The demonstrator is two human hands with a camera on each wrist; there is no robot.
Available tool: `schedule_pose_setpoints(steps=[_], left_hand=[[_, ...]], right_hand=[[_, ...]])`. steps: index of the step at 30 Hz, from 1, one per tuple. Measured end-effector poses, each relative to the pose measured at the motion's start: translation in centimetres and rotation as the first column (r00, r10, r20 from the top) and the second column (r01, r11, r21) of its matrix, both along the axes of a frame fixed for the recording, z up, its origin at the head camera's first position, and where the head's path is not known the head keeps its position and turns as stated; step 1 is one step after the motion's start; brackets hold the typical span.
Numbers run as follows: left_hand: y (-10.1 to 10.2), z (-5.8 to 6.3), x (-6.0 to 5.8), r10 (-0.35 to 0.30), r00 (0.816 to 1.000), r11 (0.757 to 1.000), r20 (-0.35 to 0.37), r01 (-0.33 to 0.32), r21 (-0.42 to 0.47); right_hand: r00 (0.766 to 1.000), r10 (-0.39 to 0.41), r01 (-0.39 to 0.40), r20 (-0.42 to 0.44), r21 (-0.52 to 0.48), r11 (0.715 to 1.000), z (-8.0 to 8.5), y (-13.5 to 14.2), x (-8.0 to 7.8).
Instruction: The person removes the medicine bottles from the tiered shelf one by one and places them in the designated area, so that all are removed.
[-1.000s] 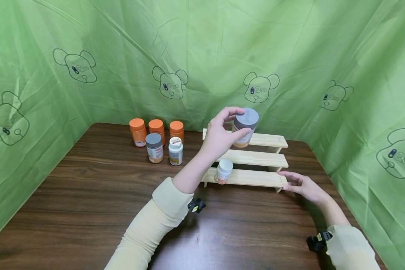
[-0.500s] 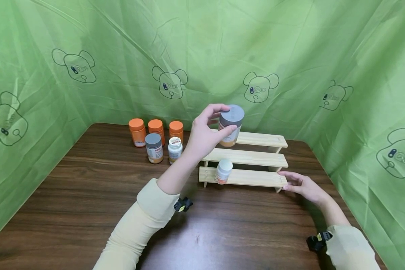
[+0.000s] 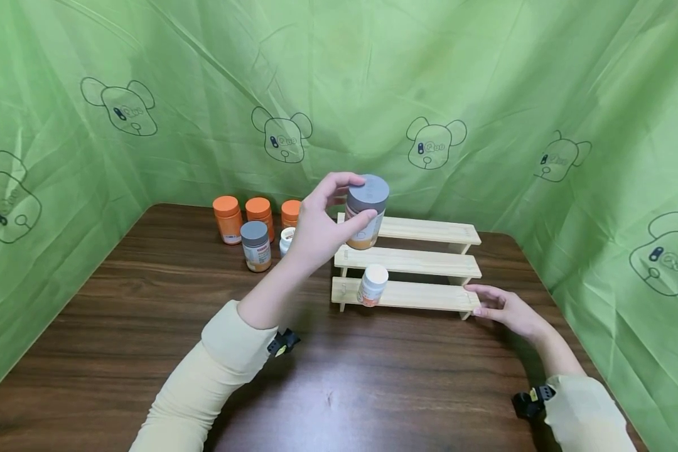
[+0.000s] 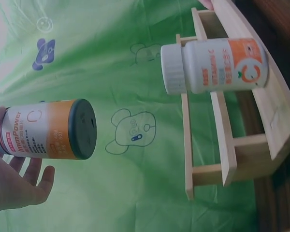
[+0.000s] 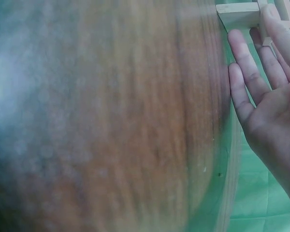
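My left hand (image 3: 323, 229) grips a grey-lidded supplement jar (image 3: 367, 216) with a white and orange label, thumb in front and fingers at the lid. It hangs upright above the left end of a three-step wooden rack (image 3: 429, 263). In the left wrist view the jar (image 4: 43, 129) shows its dark base, and the left hand (image 4: 17, 181) is partly cut off. A small white vitamin C bottle (image 3: 373, 285) stands on the lowest step, near its left end. My right hand (image 3: 511, 312) holds the right end of that step between thumb and fingers.
Left of the rack, three orange bottles (image 3: 228, 220) stand in a back row. Before them are another grey-lidded jar (image 3: 256, 246) and a white bottle (image 3: 285, 241) partly hidden by my left hand. Green cloth (image 3: 361, 75) encloses the dark wooden table (image 3: 118, 326) at the back and sides.
My left hand has carried the grey-lidded jar leftward, from above the rack's middle to its left end. The right hand stays at the rack's right end.
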State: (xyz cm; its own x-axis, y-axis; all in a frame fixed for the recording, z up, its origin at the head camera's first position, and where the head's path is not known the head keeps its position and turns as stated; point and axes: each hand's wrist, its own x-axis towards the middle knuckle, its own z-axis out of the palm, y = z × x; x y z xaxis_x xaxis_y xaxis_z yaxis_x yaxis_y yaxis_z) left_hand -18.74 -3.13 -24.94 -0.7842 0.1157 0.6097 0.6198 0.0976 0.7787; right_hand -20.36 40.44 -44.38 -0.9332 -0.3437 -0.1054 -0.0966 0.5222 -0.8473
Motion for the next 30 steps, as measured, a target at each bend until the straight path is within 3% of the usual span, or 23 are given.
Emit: schedule_pose_setpoints(steps=[10, 30], left_hand=[[-1.9, -2.4, -1.9, 0.012, 0.998, 1.0, -0.061, -0.013, -0.029], [-6.6, -4.6, -1.3, 0.048, 0.999, 0.983, -0.019, -0.051, -0.174]], right_hand=[[1.0, -0.004, 0.004, -0.004, -0.001, 1.0, 0.2, 0.0, 0.1], [1.0, -0.004, 0.004, -0.001, 0.024, 1.0, 0.2, 0.1, 0.1]])
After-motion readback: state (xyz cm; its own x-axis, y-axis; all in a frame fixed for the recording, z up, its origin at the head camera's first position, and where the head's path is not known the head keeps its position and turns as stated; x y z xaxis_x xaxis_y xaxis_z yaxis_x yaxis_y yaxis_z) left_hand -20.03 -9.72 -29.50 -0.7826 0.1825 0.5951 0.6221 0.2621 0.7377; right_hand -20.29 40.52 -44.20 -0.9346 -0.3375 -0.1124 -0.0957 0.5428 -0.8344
